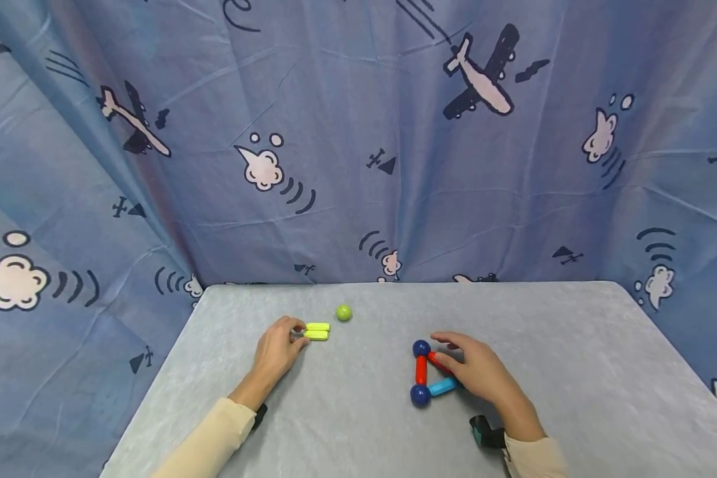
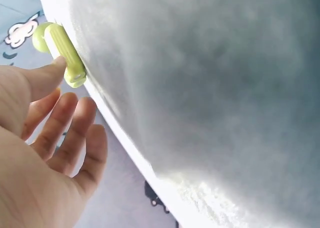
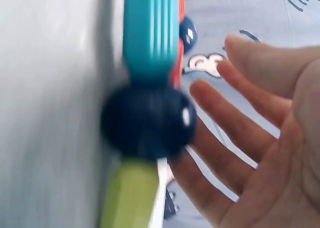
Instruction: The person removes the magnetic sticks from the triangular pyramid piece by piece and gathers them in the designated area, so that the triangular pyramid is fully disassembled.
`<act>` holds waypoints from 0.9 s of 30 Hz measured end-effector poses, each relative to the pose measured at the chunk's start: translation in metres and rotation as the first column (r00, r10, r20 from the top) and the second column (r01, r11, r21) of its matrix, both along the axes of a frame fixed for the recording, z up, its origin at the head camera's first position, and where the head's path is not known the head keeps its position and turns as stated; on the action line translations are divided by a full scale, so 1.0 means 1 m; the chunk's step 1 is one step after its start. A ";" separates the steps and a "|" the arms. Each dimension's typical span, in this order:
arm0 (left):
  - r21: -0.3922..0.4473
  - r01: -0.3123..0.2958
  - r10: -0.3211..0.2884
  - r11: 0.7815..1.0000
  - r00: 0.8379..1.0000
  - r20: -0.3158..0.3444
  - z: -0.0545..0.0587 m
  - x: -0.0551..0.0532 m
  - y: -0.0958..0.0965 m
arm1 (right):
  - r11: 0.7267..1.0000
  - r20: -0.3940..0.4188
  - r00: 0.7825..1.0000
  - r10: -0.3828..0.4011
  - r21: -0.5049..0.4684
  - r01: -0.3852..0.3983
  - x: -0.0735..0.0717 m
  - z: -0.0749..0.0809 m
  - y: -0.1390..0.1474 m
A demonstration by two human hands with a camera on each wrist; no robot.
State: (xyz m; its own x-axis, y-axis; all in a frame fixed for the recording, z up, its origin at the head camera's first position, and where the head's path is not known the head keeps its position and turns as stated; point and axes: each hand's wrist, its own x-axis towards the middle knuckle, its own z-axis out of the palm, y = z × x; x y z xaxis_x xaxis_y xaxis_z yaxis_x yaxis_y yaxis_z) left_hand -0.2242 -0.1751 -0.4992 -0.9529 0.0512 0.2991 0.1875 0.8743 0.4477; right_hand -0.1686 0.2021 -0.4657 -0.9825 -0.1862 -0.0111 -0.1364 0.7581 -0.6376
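Observation:
In the head view, my left hand [image 1: 276, 346] is at the near ends of two yellow-green sticks [image 1: 318, 331] lying side by side. In the left wrist view the thumb [image 2: 45, 78] overlaps one stick [image 2: 66, 50]; the other fingers are loosely bent, and contact is unclear. My right hand [image 1: 480, 368] hovers beside a frame of a red stick [image 1: 421, 370], a second red stick, a light-blue stick [image 1: 443, 387] and dark-blue balls [image 1: 421, 396]. Its fingers are spread. The right wrist view shows another dark-blue ball [image 3: 149, 120] joining the light-blue stick and a yellow-green stick [image 3: 130, 195].
A green ball [image 1: 343, 313] rests beyond the yellow-green sticks. Everything lies on a table with a pale grey cloth [image 1: 358, 431]. A blue curtain [image 1: 334, 219] printed with planes and clouds hangs behind the table's far edge.

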 end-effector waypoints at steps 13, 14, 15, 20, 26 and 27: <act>-0.111 0.282 -0.301 0.953 0.925 -0.232 0.010 0.015 0.060 | 0.995 0.038 0.997 0.064 0.078 -0.067 0.016 -0.007 0.034; -0.121 0.326 -0.345 0.937 0.915 -0.209 0.010 0.016 0.069 | 0.995 0.039 0.998 0.058 0.079 -0.061 0.016 -0.008 0.033; -0.133 0.367 -0.386 0.921 0.905 -0.181 0.010 0.017 0.078 | 0.996 0.037 0.998 0.055 0.075 -0.058 0.016 -0.009 0.031; -0.142 0.508 -0.517 0.849 0.856 -0.028 0.012 0.014 0.120 | 0.996 0.029 0.999 0.014 0.089 -0.016 0.016 -0.014 0.023; -0.148 0.564 -0.560 0.812 0.825 0.072 0.014 0.005 0.157 | 0.993 0.032 0.999 -0.030 0.114 0.026 0.016 -0.016 0.019; -0.153 0.572 -0.566 0.806 0.820 0.085 0.014 0.004 0.161 | 0.993 0.030 0.999 -0.032 0.117 0.028 0.016 -0.016 0.019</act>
State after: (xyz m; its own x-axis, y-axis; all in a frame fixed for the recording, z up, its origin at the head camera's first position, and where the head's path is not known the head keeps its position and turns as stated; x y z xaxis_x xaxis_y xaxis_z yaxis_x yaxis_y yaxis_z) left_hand -0.2205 -0.0136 -0.4850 -0.7469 0.6325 0.2051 0.6617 0.6767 0.3229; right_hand -0.1526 0.2213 -0.4815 -0.9863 -0.1525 -0.0625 -0.0938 0.8311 -0.5481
